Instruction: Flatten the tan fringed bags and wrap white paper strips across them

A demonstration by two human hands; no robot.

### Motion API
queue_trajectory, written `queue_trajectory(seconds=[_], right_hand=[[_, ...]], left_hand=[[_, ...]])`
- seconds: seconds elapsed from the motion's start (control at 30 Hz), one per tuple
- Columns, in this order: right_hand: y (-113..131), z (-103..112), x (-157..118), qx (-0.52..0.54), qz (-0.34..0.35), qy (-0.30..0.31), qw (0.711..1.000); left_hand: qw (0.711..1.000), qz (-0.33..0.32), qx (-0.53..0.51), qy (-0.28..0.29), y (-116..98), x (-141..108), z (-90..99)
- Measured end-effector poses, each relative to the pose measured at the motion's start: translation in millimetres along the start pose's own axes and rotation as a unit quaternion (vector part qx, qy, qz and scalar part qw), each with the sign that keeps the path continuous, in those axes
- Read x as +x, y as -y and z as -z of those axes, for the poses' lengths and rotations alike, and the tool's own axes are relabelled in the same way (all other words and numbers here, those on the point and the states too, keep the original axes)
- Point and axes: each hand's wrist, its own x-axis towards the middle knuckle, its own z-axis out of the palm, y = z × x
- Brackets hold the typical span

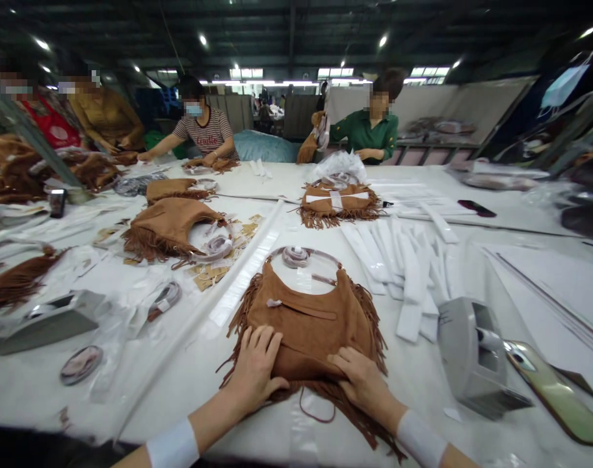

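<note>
Touching brown bag [311, 325], laid on white table [194, 377], with loosely spread fingers of left hand [257, 365] over the lower left — and with curled fingers of right hand [362, 380] at the lower right edge; cannot tell whether pinching or pressing there. Could crease soft front by leaning too hard, trap loose fringe [376, 325] underneath by shifting, or bump gray tape dispenser [455, 357] by straying right.

The left hand [253, 372] and right hand [366, 385] hide parts of the bag [309, 335]; the table's [28, 387] left edge is cut off, as is part of a dispenser [55, 331].
</note>
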Motion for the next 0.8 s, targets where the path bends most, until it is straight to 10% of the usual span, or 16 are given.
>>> queue_trajectory(seconds=[0.5,0.8], right_hand=[[2.2,-0.1,-11.0,0.032,0.007,-0.023,0.999],[2.4,7.0,-8.0,0.040,0.018,-0.010,0.999]], left_hand=[[0.990,-0.106,-0.073,0.053,22.0,23.6,-8.7],[0.989,0.026,-0.131,-0.061,40.7,0.7,-13.9]])
